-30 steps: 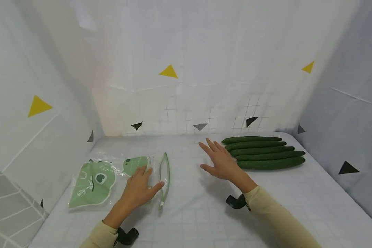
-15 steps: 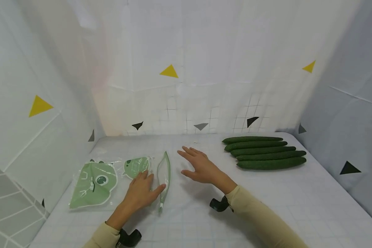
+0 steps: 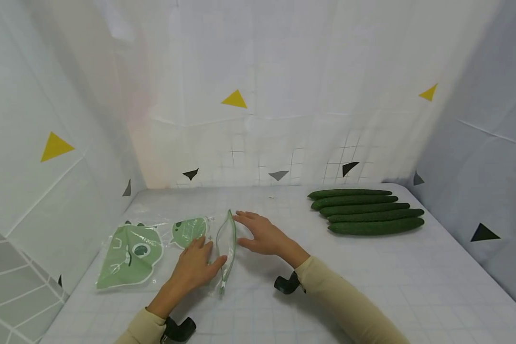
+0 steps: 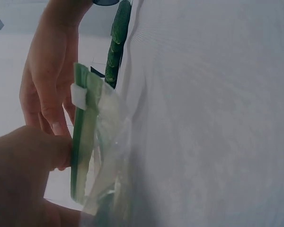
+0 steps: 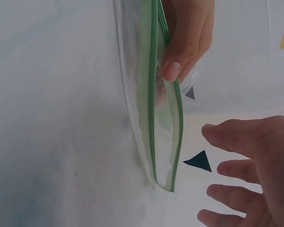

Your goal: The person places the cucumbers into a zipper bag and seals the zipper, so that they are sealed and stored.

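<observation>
Green, gaping bag (image 3: 189, 231) is being touched by spread left hand (image 3: 193, 265), cucumbers (image 3: 365, 209) lying unbagged right of spread, empty right hand (image 3: 264, 235).

Bag (image 3: 152, 253) at left on table (image 3: 245, 313), cucumbers (image 3: 365, 209) right, backdrop (image 3: 292, 95) behind

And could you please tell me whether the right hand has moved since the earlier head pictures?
Yes, in the head view the right hand has moved left, away from the unmoved cucumbers and close beside the open bag.
</observation>
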Demonstrator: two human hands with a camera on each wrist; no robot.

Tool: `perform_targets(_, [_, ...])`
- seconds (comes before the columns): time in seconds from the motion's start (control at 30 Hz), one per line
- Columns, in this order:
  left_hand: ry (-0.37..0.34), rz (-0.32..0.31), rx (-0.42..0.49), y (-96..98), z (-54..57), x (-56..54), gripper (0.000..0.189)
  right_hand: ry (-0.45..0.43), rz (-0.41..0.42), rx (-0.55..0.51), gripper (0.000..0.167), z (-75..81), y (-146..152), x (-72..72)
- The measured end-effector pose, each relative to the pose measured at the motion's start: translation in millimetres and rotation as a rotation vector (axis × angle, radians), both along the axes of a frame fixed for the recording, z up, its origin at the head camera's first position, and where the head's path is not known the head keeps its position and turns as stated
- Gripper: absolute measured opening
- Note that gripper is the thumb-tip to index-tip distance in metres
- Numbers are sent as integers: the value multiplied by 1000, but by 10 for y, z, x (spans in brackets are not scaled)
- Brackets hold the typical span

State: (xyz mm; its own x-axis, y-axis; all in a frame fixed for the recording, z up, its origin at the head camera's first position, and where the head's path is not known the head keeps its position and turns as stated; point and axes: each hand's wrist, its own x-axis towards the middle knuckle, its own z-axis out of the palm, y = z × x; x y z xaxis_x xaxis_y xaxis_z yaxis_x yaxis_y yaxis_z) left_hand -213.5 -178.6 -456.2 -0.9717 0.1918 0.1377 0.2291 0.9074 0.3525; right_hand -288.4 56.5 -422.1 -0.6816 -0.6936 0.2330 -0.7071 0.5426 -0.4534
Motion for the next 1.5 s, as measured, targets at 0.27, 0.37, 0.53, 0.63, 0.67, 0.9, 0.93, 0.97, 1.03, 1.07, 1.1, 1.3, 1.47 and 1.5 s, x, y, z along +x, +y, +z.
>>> perform_targets(0.27, [19,-9,4,-19,-35,-21,68,-64,28,17,55,-145,-190,-63])
perform_targets(0.37, [22,-7,12,-19,-33,-16,67,-74,45,28,52,-230,-251,-79])
perform_targets(0.53, [23,-12,9,-16,-38,-2,67,-71,77,36,42,-413,-286,-74])
perform_targets(0.63, [26,-16,0,-19,-35,8,67,-50,94,-12,37,-506,-278,-64])
perform_targets(0.67, [26,-14,-2,-22,-30,12,67,-45,99,-27,37,-529,-276,-64])
perform_targets(0.9, [32,-22,-2,-30,-11,25,65,-45,104,-57,37,-571,-243,-41])
perform_targets(0.93, [35,-24,1,-27,-15,26,65,-49,104,-57,37,-568,-234,-34])
perform_targets(0.97, [37,-28,3,-25,-24,26,64,-52,105,-57,37,-567,-225,-28])
perform_targets(1.03, [39,-31,11,-20,-35,28,63,-57,105,-52,38,-564,-211,-14])
perform_targets(1.07, [39,-31,13,-19,-40,28,63,-56,105,-50,38,-564,-208,-9])
perform_targets(1.1, [38,-32,13,-18,-44,27,62,-57,105,-48,38,-563,-204,-3])
perform_targets(1.3, [34,-29,6,-27,-53,28,61,-53,109,-41,39,-586,-208,-12])
perform_targets(1.47, [40,-29,2,-32,-52,27,61,-49,107,-37,39,-593,-211,-23])
perform_targets(1.5, [41,-31,1,-32,-55,27,61,-48,107,-33,39,-596,-210,-24])
